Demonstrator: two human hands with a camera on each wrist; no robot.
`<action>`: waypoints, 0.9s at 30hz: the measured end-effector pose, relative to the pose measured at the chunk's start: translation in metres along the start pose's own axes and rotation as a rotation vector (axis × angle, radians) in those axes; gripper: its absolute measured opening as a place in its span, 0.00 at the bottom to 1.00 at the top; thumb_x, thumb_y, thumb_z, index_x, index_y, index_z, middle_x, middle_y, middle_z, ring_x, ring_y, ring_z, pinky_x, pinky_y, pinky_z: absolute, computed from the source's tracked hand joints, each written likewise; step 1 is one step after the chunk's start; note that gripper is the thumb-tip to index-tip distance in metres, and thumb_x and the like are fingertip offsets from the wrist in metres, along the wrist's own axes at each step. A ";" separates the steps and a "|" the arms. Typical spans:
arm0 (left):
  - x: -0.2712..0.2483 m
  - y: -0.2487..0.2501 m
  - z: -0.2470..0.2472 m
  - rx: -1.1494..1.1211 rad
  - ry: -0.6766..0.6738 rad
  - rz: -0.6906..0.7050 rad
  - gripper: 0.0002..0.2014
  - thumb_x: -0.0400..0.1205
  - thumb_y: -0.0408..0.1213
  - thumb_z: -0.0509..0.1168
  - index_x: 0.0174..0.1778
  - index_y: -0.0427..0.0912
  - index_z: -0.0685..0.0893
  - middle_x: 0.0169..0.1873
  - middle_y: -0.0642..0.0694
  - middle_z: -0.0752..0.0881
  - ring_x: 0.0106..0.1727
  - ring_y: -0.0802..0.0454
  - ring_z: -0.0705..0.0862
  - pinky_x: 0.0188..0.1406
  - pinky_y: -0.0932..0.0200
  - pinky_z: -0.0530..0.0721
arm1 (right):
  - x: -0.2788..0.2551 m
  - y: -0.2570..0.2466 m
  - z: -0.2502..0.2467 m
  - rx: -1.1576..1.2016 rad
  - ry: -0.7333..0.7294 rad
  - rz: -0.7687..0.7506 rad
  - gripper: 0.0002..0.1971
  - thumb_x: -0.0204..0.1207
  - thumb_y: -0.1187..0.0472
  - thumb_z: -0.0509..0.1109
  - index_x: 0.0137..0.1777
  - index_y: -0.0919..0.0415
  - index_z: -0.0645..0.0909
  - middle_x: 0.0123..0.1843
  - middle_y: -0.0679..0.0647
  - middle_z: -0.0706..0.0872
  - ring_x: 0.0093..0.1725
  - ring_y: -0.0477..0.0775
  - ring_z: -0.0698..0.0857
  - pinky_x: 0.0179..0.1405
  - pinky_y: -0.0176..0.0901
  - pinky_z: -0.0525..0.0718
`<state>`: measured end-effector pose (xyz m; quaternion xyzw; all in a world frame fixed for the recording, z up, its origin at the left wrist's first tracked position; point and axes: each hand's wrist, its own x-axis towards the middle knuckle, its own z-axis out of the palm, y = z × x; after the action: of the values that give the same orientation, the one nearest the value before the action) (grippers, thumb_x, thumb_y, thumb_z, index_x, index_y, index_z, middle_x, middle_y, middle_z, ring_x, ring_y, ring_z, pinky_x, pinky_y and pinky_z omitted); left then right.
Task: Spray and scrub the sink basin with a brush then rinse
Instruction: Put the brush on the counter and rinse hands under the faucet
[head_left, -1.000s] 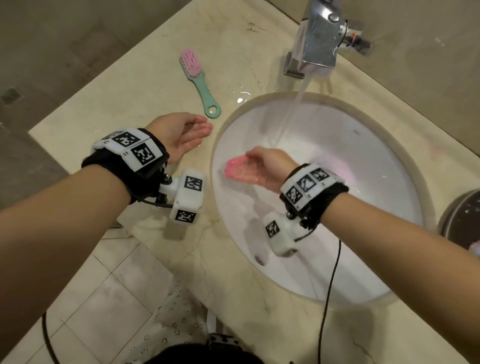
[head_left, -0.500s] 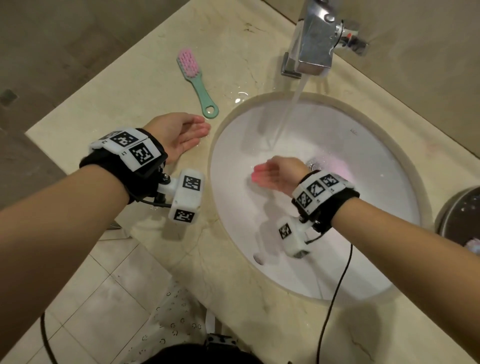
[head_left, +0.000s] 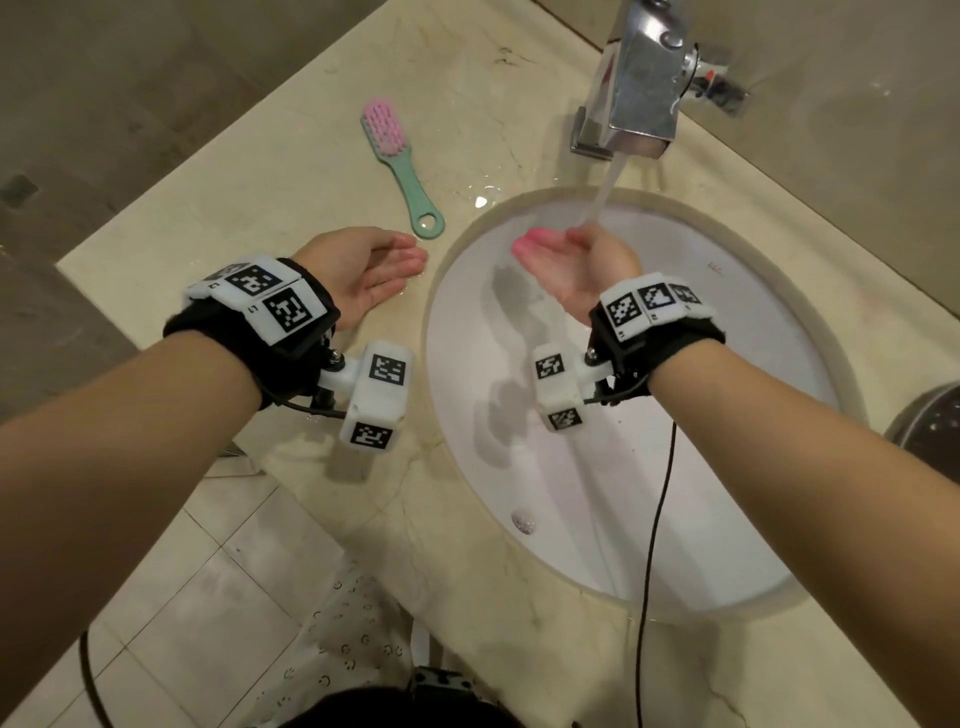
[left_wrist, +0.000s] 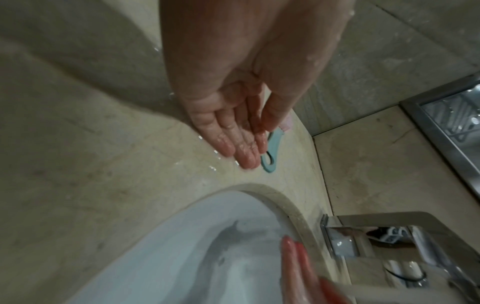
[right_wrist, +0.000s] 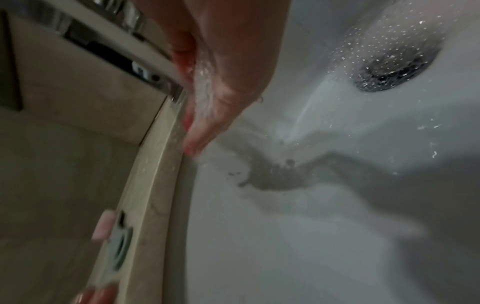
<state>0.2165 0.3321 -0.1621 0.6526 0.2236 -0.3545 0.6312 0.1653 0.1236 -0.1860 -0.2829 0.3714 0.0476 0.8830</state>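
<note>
The left hand (head_left: 371, 270) is held flat over the counter (head_left: 291, 171), fingers straight and wet, nothing grasped. At three o'clock from it, the right hand (head_left: 576, 260) is cupped inside the sink basin (head_left: 727, 457), fingers relaxed, water being caught from the faucet (head_left: 641, 88). Farther off, at eleven o'clock, the brush (head_left: 402, 169) is laid on the counter, untouched.

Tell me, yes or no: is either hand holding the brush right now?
No. The brush lies alone on the counter, beyond the open left hand.
</note>
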 end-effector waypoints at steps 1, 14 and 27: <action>0.000 0.000 0.000 0.000 -0.003 -0.001 0.08 0.85 0.37 0.58 0.44 0.43 0.81 0.40 0.50 0.89 0.39 0.62 0.88 0.39 0.70 0.83 | -0.003 0.007 0.002 -0.102 -0.032 0.053 0.19 0.85 0.68 0.51 0.68 0.83 0.68 0.65 0.75 0.79 0.64 0.70 0.81 0.53 0.54 0.87; 0.002 0.000 -0.003 -0.007 -0.015 -0.016 0.09 0.85 0.38 0.58 0.44 0.44 0.82 0.34 0.52 0.90 0.35 0.63 0.89 0.36 0.69 0.82 | -0.041 0.074 -0.047 -1.420 -0.238 0.749 0.19 0.83 0.65 0.52 0.48 0.79 0.81 0.52 0.73 0.87 0.30 0.53 0.88 0.35 0.37 0.88; 0.000 0.011 0.012 0.107 -0.035 -0.021 0.09 0.85 0.39 0.58 0.43 0.42 0.82 0.42 0.48 0.88 0.45 0.57 0.87 0.48 0.64 0.81 | -0.018 0.009 -0.089 -1.020 0.312 0.166 0.21 0.87 0.57 0.51 0.57 0.73 0.79 0.44 0.62 0.84 0.38 0.58 0.83 0.42 0.44 0.81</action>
<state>0.2225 0.3193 -0.1540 0.6766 0.2001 -0.3842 0.5954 0.0941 0.0858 -0.2278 -0.6492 0.4491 0.2490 0.5610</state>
